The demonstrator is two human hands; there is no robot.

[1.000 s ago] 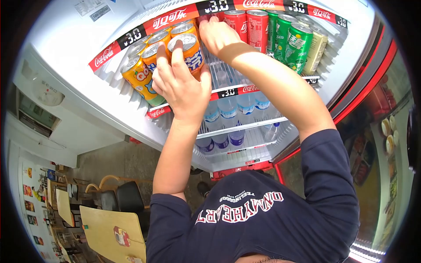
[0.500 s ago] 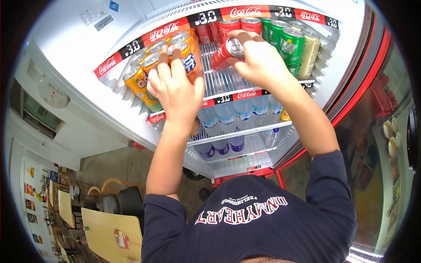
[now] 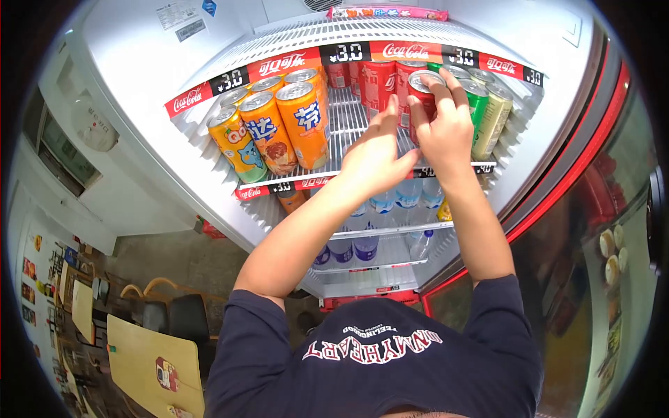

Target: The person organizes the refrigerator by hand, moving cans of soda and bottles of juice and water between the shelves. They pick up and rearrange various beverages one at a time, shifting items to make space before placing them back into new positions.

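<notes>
My right hand (image 3: 446, 129) is on a red can (image 3: 426, 82) at the front of the upper fridge shelf, its fingers curled over the top and side. The can stands upright before other red cans (image 3: 378, 85) and beside green cans (image 3: 478, 101). Just left of it, my left hand (image 3: 380, 153) reaches in with fingers extended and apart, holding nothing. Orange cans (image 3: 304, 125) stand in rows on the shelf's left side, touched by neither hand.
Pale cans (image 3: 493, 122) stand at the shelf's right end. Lower shelves hold water bottles (image 3: 408, 194). A price strip (image 3: 404, 51) crosses above the cans. The red-edged fridge door (image 3: 557, 188) is at the right; a wooden table (image 3: 150, 362) is at the lower left.
My left hand has left the orange cans and moved right. The red can, tilted in my right hand before, now stands upright farther right. The view has shifted slightly.
</notes>
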